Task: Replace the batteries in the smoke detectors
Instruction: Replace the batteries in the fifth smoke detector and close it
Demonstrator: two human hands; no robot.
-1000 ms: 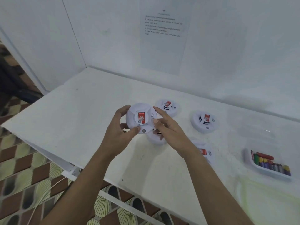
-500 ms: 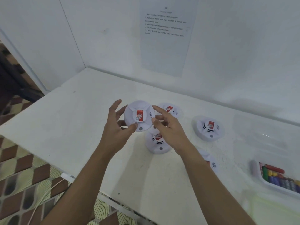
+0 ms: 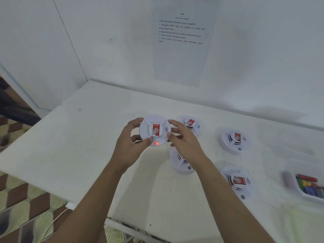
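Both hands up over the white table [image 3: 91,151], left hand [image 3: 128,146] and right hand [image 3: 184,142] clamped on opposite sides of one smoke detector [image 3: 155,130], lifted off the surface, face toward camera. Red label in its middle, small red light [image 3: 156,143] lit near the lower edge, left thumb just beside it. Four more detectors on the table: one [image 3: 191,124] behind the right hand, one [image 3: 180,163] partly hidden under the right wrist, one [image 3: 234,140] further right, one [image 3: 238,183] nearer the front. White tray [image 3: 296,183] at far right edge holds coloured batteries [image 3: 310,185], blurry, count unclear. Printed sheet [image 3: 182,41] on the wall behind.
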